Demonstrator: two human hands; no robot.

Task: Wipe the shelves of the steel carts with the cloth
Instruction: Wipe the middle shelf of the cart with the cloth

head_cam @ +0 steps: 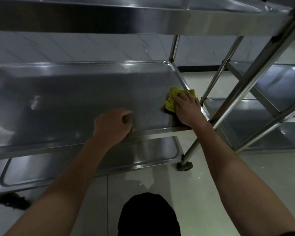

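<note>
A steel cart fills the view, and its middle shelf (78, 92) lies in front of me. A yellow-green cloth (173, 97) sits bunched at the shelf's right end, near the right rim. My right hand (187, 109) presses flat on the cloth with its fingers spread over it. My left hand (112, 122) rests on the shelf's front rim, fingers curled over the edge, thumb on the shelf surface. The top shelf (143, 17) hangs above and the bottom shelf (92, 160) shows below my arms.
A second steel cart (262, 106) stands close on the right, its slanted posts crossing the view. A castor (184, 165) sits under the near cart's right front post. The floor is pale tile. A dark knee (148, 217) shows at the bottom.
</note>
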